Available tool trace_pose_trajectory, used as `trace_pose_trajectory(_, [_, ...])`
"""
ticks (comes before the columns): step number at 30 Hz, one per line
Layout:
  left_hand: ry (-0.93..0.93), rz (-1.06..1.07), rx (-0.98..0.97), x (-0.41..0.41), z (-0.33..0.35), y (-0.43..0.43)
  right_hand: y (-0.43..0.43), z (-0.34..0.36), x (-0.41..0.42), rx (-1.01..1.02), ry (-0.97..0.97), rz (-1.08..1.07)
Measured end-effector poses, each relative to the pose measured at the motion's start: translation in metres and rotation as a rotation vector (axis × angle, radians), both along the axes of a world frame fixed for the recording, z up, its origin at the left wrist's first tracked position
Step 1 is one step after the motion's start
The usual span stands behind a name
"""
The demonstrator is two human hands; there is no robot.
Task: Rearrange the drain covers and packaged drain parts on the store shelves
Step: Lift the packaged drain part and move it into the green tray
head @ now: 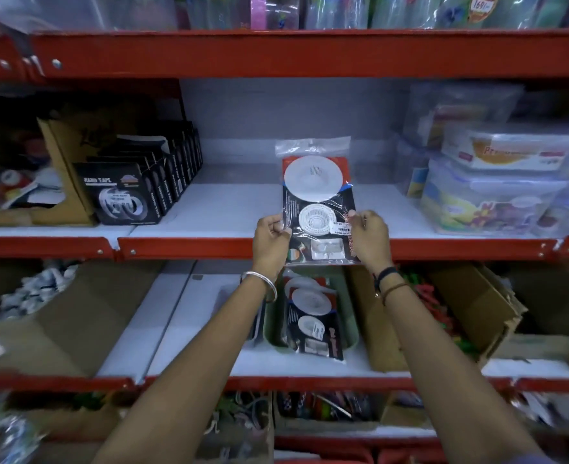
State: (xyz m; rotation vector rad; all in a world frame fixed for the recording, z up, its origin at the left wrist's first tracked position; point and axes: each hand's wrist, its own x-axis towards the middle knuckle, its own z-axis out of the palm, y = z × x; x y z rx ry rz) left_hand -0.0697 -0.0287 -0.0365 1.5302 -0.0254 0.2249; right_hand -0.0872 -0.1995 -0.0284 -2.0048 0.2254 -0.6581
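I hold a packaged drain part set (316, 199) upright in front of the middle shelf (229, 209). It is a clear bag with a dark card and white round strainers inside. My left hand (271, 241) grips its lower left edge and my right hand (368, 237) grips its lower right edge. On the shelf below, more of the same packs (313, 316) stand in a pale green bin (351, 326), right under my wrists.
Black nano tape boxes (125, 192) line the middle shelf's left side beside a cardboard box (65, 162). Clear plastic food containers (490, 195) are stacked at the right. Cardboard boxes (473, 306) flank the green bin below. Red shelf rails (276, 53) run across.
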Motion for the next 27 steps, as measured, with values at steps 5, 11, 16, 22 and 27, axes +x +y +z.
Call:
trace_pose_trajectory(5, [0.002,-0.012,0.039,-0.068,-0.044,0.029,0.034,-0.036,-0.079,-0.145,0.000,-0.041])
trace_pose_trajectory(11, [-0.097,-0.218,0.378,-0.148,-0.107,0.068,0.049,-0.114,-0.153,-0.122,0.013,-0.024])
trace_pose_trajectory(16, [-0.049,-0.333,0.543,-0.190,-0.155,0.078,0.048,-0.173,-0.200,-0.069,0.153,-0.044])
trace_pose_trajectory(22, [0.167,-0.275,0.449,-0.178,-0.171,0.062,0.038,-0.195,-0.190,-0.003,0.284,-0.113])
trace_pose_trajectory(27, [0.173,-0.175,0.465,-0.130,-0.167,0.039,0.023,-0.195,-0.144,0.069,0.375,-0.133])
